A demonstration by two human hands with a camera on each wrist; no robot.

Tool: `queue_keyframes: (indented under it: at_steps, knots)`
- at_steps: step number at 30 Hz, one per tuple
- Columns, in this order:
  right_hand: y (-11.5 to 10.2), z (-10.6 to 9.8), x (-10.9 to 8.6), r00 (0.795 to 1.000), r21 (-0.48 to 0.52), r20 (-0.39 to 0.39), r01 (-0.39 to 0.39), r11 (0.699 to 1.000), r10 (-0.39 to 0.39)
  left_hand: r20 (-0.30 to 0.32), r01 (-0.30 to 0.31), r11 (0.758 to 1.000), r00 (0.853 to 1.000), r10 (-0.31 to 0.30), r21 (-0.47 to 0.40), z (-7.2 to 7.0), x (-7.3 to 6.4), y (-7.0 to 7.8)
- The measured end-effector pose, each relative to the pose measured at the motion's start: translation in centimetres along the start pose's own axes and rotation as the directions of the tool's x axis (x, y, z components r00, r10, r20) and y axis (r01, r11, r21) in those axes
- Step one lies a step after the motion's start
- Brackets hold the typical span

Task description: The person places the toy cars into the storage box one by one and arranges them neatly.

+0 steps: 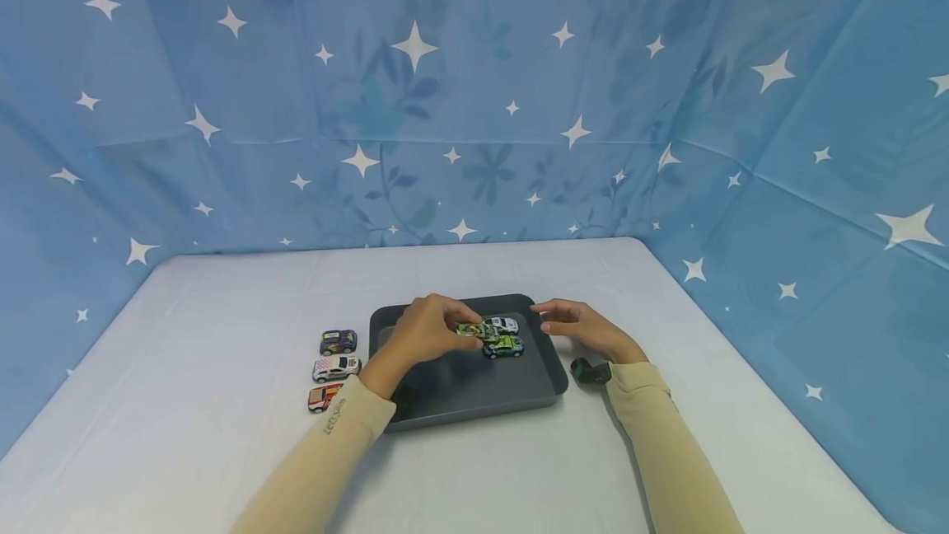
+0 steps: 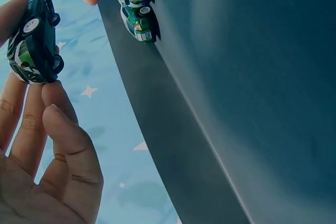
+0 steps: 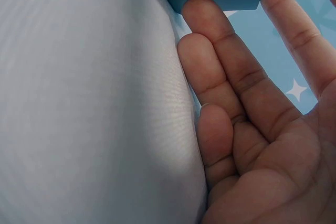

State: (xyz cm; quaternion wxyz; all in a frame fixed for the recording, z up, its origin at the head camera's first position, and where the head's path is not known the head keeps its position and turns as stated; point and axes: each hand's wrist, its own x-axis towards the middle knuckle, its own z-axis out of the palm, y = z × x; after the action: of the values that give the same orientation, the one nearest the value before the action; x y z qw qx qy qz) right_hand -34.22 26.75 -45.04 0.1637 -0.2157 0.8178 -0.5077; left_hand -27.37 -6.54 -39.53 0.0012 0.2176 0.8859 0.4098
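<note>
The left hand (image 1: 432,326) pinched a green camouflage car (image 1: 469,330) above the gray tray (image 1: 474,390).
The car was held at the fingertips; two others, a white car (image 1: 504,325) and a yellow-green car (image 1: 504,346), sat inside the tray, and three, a purple car (image 1: 338,342), a pink-marked white car (image 1: 336,367) and a red car (image 1: 323,398), stood left of it. The right hand (image 1: 587,330), fingers relaxed and holding nothing, was by the right rim. Starry blue curtains (image 1: 474,89) surrounded the white table (image 1: 222,336).

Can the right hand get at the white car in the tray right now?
Likely yes: the right hand looks empty and is at the tray rim; only that rim seems to separate it from the white car.
</note>
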Motion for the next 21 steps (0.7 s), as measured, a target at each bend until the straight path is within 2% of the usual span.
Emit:
queue_keyframes:
  at_steps: [10, 14, 21]
  knots:
    - [0.0, -0.1, -0.1, 1.000, -0.024, -0.004, -0.008, 1.000, 0.008, 0.033, 0.060, 0.995, 0.997, -0.063, 0.085, 1.6, 1.0, 0.9]
    - [-0.2, 0.0, -0.1, 1.000, -0.003, -0.003, -0.011, 1.000, 0.011, 0.049, 0.077, 0.991, 0.995, -0.083, 0.107, 2.1, 1.4, 1.1]
    - [-0.1, 0.1, 0.0, 1.000, -0.001, -0.005, -0.011, 1.000, 0.011, 0.076, 0.071, 0.992, 0.994, -0.079, 0.104, 2.9, 1.9, 1.2]
